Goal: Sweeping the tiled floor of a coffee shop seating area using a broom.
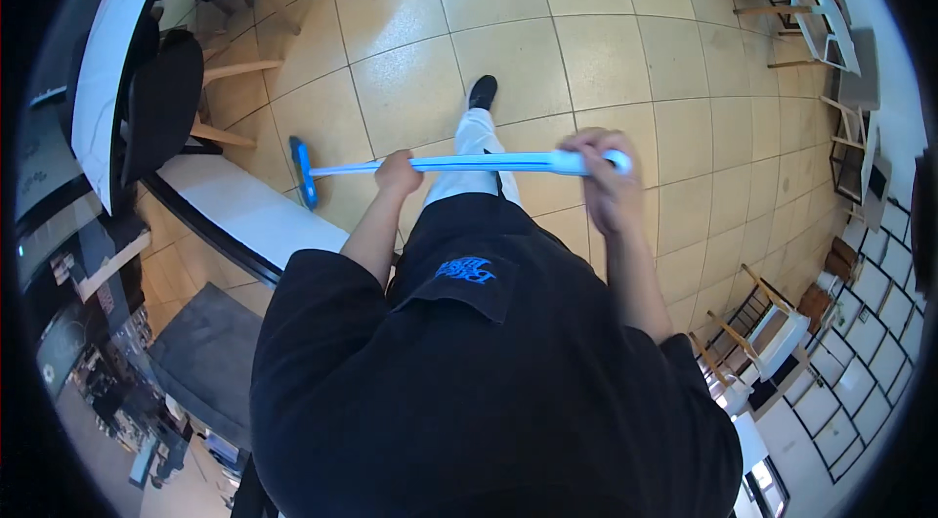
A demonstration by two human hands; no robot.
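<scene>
A light blue pole runs across in front of my body, part of a long-handled broom or mop (479, 163). Its narrow blue head (304, 172) is at the left, low by the tiled floor; whether it carries bristles or a pad I cannot make out. My left hand (399, 172) is closed around the thinner part of the pole, nearer the head. At the thick grip end on the right, my right hand (604, 171) has its fingers wrapped over the pole; it is slightly blurred. Below the pole, one dark shoe (483, 92) and a pale trouser leg show.
Dark chairs (164, 103) with wooden legs stand by a white tabletop (103, 59) on the left. A low white ledge (239, 210) with a dark edge lies near the blue head. Wooden-legged furniture (782, 10) lines the right, near a white brick-patterned wall (850, 371).
</scene>
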